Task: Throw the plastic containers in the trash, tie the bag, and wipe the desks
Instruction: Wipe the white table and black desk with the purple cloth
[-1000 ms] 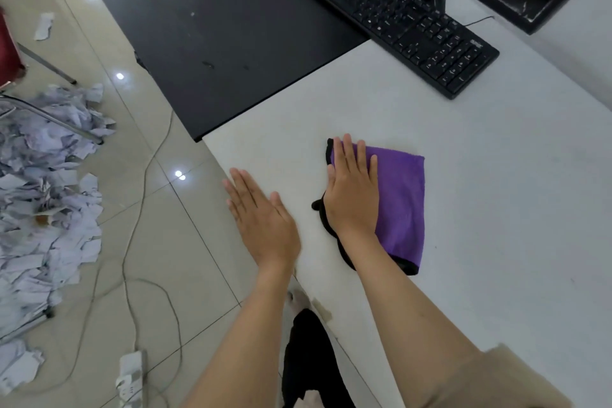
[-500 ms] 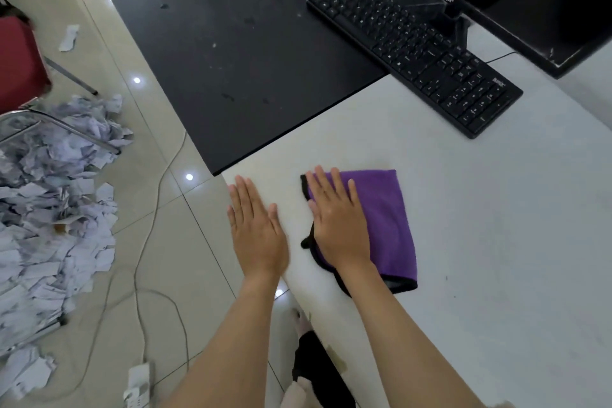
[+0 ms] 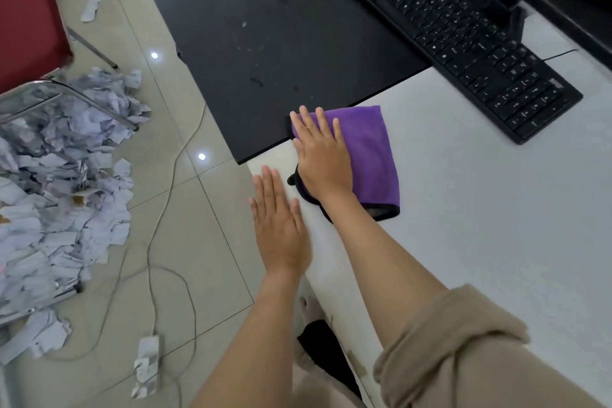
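A folded purple cloth [image 3: 372, 156] with a black edge lies on the white desk [image 3: 480, 225], its far corner reaching the seam with the black desk [image 3: 281, 26]. My right hand [image 3: 323, 156] presses flat on the cloth's left half, fingers straight. My left hand [image 3: 280, 222] lies flat with straight fingers at the white desk's near-left edge, beside the cloth and holding nothing. Specks of dirt dot the black desk. No plastic container or trash bag is in view.
A black keyboard [image 3: 463, 43] spans both desks at the back right, under a monitor's edge [image 3: 546, 0]. On the tiled floor to the left lie a heap of torn paper [image 3: 56, 182], a red chair [image 3: 26, 33], cables and a power strip [image 3: 147, 364].
My right hand has pushed the purple cloth forward across the white desk to the black desk's edge. My left hand stays flat at the desk's edge.
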